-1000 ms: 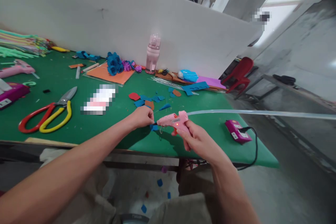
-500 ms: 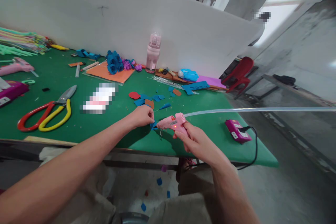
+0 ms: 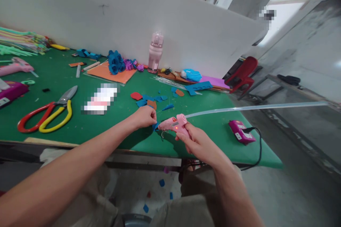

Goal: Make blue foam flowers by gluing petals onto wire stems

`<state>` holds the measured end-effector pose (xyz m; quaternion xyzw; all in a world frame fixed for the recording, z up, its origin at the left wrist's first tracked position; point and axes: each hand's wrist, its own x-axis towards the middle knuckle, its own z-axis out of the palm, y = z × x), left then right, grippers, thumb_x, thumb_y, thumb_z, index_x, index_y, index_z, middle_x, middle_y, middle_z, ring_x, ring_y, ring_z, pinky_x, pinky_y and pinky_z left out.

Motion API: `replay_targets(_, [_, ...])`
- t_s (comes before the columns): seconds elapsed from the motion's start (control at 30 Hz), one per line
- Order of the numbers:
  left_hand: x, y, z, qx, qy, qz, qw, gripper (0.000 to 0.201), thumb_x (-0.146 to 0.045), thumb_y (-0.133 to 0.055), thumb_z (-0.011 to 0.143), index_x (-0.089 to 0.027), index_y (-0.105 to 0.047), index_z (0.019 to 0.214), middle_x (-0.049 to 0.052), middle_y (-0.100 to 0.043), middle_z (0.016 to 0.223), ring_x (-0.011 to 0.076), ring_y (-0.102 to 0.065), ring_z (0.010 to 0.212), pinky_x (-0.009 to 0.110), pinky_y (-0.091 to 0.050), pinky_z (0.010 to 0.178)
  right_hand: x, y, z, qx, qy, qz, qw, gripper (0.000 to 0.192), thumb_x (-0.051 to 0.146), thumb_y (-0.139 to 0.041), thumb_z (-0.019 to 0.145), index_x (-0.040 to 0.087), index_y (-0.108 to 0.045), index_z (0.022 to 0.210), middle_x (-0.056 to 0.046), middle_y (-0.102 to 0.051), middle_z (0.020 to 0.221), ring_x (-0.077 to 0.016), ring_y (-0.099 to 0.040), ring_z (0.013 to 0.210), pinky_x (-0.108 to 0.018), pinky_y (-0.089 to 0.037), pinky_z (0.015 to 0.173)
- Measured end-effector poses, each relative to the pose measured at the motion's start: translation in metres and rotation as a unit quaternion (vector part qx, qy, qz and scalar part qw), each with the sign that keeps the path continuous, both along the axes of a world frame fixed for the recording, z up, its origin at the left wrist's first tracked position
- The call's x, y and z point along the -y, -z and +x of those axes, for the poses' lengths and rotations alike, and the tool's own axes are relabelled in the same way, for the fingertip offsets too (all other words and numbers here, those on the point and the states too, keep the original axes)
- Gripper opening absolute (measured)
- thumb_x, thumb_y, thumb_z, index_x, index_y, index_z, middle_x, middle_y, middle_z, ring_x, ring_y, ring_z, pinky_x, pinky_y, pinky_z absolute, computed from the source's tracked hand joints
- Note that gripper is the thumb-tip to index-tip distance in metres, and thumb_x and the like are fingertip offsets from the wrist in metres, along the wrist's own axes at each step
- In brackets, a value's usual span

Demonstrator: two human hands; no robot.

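Both bare arms are reaching forward, hands meeting near the middle.

The left hand [image 3: 145,116] is lying knuckles-up with its fingers curling inward and the fingertips [image 3: 154,117] pinching together toward the right. The left forearm is stretching in from the lower left, nearly straight. The right hand [image 3: 198,142] is closing in a grip, the wrist bending slightly and the fingers wrapping forward and leftward. The right forearm is rising from the bottom edge, angling up to the left.
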<state>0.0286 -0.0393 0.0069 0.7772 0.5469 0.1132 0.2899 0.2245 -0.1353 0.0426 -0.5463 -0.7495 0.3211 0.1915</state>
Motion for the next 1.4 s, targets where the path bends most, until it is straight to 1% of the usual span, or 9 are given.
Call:
replay_targets(0.2, [-0.0001, 0.0002, -0.0001, 0.004, 0.001, -0.002, 1.000, 0.003, -0.015, -0.058, 0.059, -0.015, -0.062, 0.058, 0.000, -0.059, 0.055, 0.0110, -0.051, 0.056, 0.020, -0.033, 0.050, -0.0005, 0.0032, 0.0021, 0.000, 0.004, 0.007, 1.000, 0.026, 0.034, -0.039, 0.089, 0.014, -0.054, 0.099, -0.001, -0.056, 0.059, -0.0147, -0.054, 0.058, -0.024, -0.039, 0.056])
replay_targets(0.53, [0.0013, -0.0015, -0.0001, 0.006, -0.001, -0.003, 1.000, 0.004, -0.015, -0.058, 0.060, -0.015, -0.062, 0.059, 0.000, -0.060, 0.056, 0.0122, -0.052, 0.058, 0.021, -0.034, 0.052, -0.0010, 0.0040, 0.0009, 0.012, 0.007, 0.021, 1.000, 0.025, 0.034, -0.039, 0.089, 0.015, -0.055, 0.094, -0.001, -0.056, 0.059, -0.0147, -0.052, 0.057, -0.024, -0.038, 0.053])
replay_targets(0.77, [0.0019, -0.0043, 0.0002, -0.009, 0.008, -0.003, 1.000, 0.006, -0.015, -0.058, 0.060, -0.014, -0.063, 0.060, 0.000, -0.060, 0.058, 0.0123, -0.052, 0.058, 0.022, -0.034, 0.053, -0.0010, 0.0041, -0.0007, 0.020, 0.012, 0.023, 0.999, 0.026, 0.034, -0.039, 0.089, 0.015, -0.055, 0.095, -0.002, -0.057, 0.062, -0.0154, -0.053, 0.059, -0.025, -0.038, 0.055])
replay_targets(1.03, [0.0024, -0.0038, 0.0003, 0.000, 0.005, -0.004, 1.000, 0.005, -0.013, -0.057, 0.060, -0.015, -0.061, 0.059, -0.001, -0.057, 0.054, 0.0112, -0.050, 0.056, 0.021, -0.033, 0.050, -0.0006, 0.0043, -0.0012, 0.024, 0.010, 0.033, 0.999, 0.025, 0.032, -0.040, 0.088, 0.014, -0.055, 0.098, -0.004, -0.059, 0.066, -0.0164, -0.054, 0.063, -0.025, -0.038, 0.056])
replay_targets(1.27, [0.0024, -0.0036, 0.0003, 0.002, 0.005, 0.000, 1.000, 0.005, -0.012, -0.057, 0.059, -0.015, -0.061, 0.058, -0.001, -0.056, 0.053, 0.0110, -0.050, 0.055, 0.020, -0.032, 0.050, -0.0005, 0.0062, -0.0004, 0.033, 0.006, 0.039, 0.999, 0.024, 0.033, -0.039, 0.088, 0.015, -0.055, 0.094, -0.004, -0.059, 0.065, -0.0168, -0.054, 0.063, -0.025, -0.038, 0.056])
replay_targets(1.4, [0.0030, -0.0042, 0.0007, 0.001, 0.002, -0.002, 1.000, 0.005, -0.012, -0.057, 0.059, -0.015, -0.061, 0.058, -0.001, -0.056, 0.053, 0.0109, -0.050, 0.056, 0.020, -0.032, 0.050, -0.0005, 0.0064, 0.0002, 0.035, 0.007, 0.039, 0.999, 0.024, 0.033, -0.040, 0.088, 0.015, -0.055, 0.095, -0.004, -0.059, 0.065, -0.0170, -0.055, 0.063, -0.025, -0.038, 0.056])
